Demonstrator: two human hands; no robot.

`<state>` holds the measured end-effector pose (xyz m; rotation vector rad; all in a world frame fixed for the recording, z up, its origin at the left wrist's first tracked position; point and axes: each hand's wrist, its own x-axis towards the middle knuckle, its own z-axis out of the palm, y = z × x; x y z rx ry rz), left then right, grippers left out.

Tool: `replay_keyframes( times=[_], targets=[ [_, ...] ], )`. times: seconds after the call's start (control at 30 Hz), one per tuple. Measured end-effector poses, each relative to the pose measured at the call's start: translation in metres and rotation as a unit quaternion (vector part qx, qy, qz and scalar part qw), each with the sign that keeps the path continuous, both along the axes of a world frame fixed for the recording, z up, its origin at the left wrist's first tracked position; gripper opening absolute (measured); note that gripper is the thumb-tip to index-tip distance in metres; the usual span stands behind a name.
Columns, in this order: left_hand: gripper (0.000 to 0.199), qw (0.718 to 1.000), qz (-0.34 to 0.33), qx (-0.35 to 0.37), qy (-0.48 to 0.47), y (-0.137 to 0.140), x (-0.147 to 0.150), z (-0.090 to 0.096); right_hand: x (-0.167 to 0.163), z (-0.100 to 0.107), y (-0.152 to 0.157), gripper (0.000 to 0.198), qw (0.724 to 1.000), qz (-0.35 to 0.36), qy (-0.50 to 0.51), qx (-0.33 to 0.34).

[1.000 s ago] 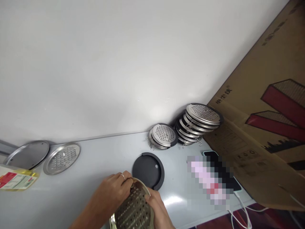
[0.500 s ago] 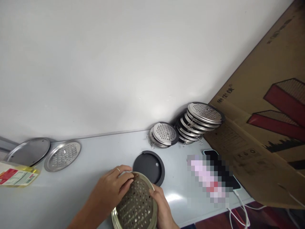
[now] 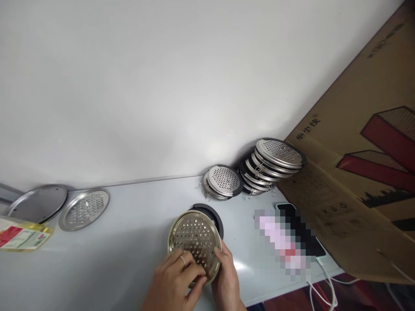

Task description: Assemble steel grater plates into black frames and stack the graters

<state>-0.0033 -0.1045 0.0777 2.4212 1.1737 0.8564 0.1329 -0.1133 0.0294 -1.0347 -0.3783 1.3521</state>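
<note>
My right hand (image 3: 227, 276) is closed on the right rim of a round metal grater plate (image 3: 194, 235), thumb on its face. The plate is tilted up toward me, its raised holes showing. My left hand (image 3: 177, 280), with a ring on one finger, is closed at the near left part of the plate; its fingers bend over the face, and thumb and forefinger come together near the lower edge. What lies under its fingertips is hidden. Behind the plate, a round black holder (image 3: 215, 216) with a raised rim lies on the table, partly covered.
A short stack of round graters (image 3: 223, 181) and a taller stack (image 3: 277, 155) stand by the wall. At left lie a loose grater plate (image 3: 86, 209), a plain round tray (image 3: 39, 205) and a yellow packet (image 3: 26, 237). A phone (image 3: 301, 229) with cables and a cardboard box (image 3: 356, 172) are at right.
The grater plate has moved up and now covers much of the black holder. My left hand has shifted from the plate's upper left edge down to its near part. My right hand still holds the right rim.
</note>
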Motion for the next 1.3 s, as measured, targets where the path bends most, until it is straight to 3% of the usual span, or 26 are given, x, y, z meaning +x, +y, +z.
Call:
replay_keyframes(
  times=[0.13, 0.37, 0.57, 0.87, 1.13, 1.3],
  targets=[
    [0.016, 0.999, -0.005, -0.007, 0.041, 0.0, 0.005, -0.004, 0.0, 0.005, 0.003, 0.048, 1.0, 0.023, -0.019, 0.007],
    [0.024, 0.988, 0.036, 0.101, 0.112, -0.003, 0.012, -0.019, -0.004, 0.007, 0.004, 0.051, 0.998, -0.009, -0.06, -0.016],
    [0.026, 0.988, 0.03, 0.102, 0.11, 0.003, 0.008, -0.012, -0.005, 0.014, 0.007, 0.05, 0.996, -0.045, -0.07, -0.022],
    [0.027, 0.985, 0.033, 0.119, 0.119, 0.002, 0.011, -0.016, -0.004, 0.013, 0.007, 0.048, 0.999, -0.025, -0.037, -0.004],
    [0.022, 0.984, 0.031, 0.113, 0.131, 0.004, 0.015, -0.017, -0.005, 0.005, 0.007, 0.048, 0.999, -0.027, -0.007, -0.021],
    [0.02, 0.985, 0.023, 0.106, 0.131, 0.005, 0.017, -0.021, -0.006, 0.006, 0.009, 0.051, 0.996, -0.047, -0.046, -0.056]
  ],
)
